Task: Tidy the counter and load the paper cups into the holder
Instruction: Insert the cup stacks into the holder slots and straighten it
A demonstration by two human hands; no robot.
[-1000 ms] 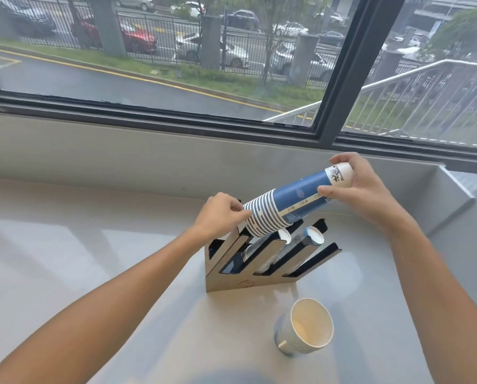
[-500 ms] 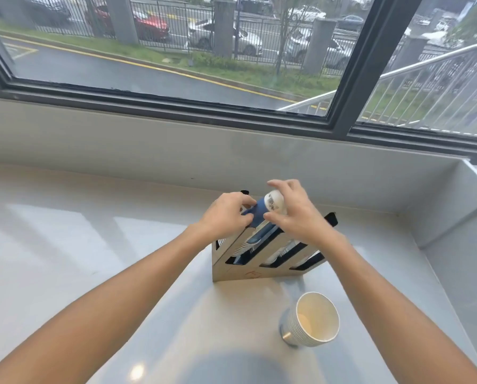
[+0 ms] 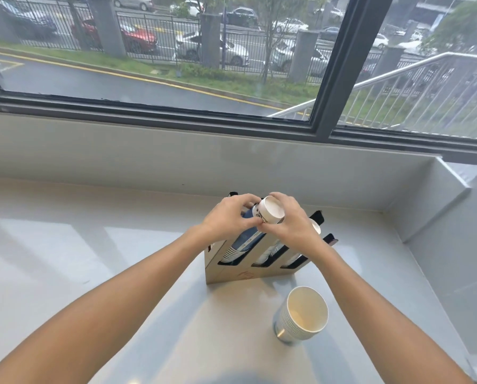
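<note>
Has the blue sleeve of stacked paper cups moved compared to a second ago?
Yes. The blue cup sleeve went from above the slotted holder down into its leftmost slot.

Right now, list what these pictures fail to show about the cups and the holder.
All from the head view:
- Blue cup stack: its middle is hidden by the left hand and right hand; whether it is seated fully cannot be told.
- Cup holder: its back slots are hidden by the hands.
- Loose cup stack: the count is too small to read.
- Logo on the top cup: partly covered by fingers.
</note>
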